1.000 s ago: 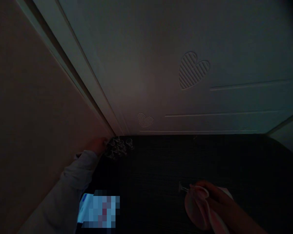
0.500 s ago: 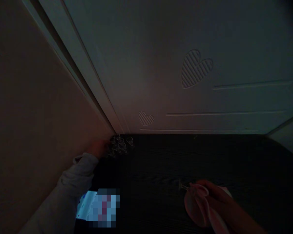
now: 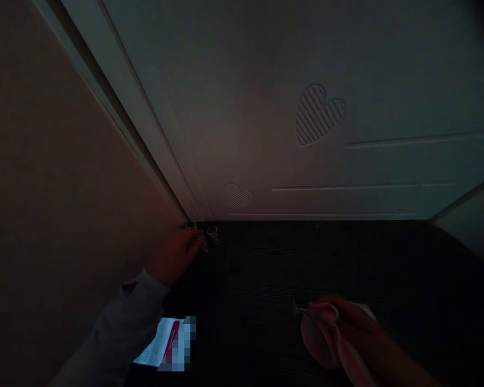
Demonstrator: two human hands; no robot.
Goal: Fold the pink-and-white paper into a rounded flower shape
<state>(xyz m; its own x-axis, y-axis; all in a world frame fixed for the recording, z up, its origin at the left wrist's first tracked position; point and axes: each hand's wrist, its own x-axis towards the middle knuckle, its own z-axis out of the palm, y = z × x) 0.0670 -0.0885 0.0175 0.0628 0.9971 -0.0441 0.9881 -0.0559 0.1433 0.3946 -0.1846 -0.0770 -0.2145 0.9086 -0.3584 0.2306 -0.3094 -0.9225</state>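
Observation:
On the dark tabletop, several small clear stemmed glasses (image 3: 212, 235) are grouped in the far left corner. My left hand (image 3: 173, 255) reaches over this group, covering some of it. Its fingers and thumb look parted around the nearest glasses, and no firm grip shows in the dim light. At the lower right, my right hand (image 3: 353, 317) is closed on a pink cloth (image 3: 320, 336) wrapped about another small stemmed glass (image 3: 298, 308). That glass lies tilted sideways, its foot and stem sticking out to the left; the cloth hides its bowl.
A lit phone screen (image 3: 161, 344), partly pixelated, lies near the left forearm. The left wall (image 3: 84, 188) and a pale panel (image 3: 258, 134) with carved hearts meet behind the glasses. Something pale (image 3: 366, 309) shows behind my right hand.
My left hand has moved right, from the edge of the glass group to over it, covering more glasses. My right hand keeps nearly the same place with the cloth and glass.

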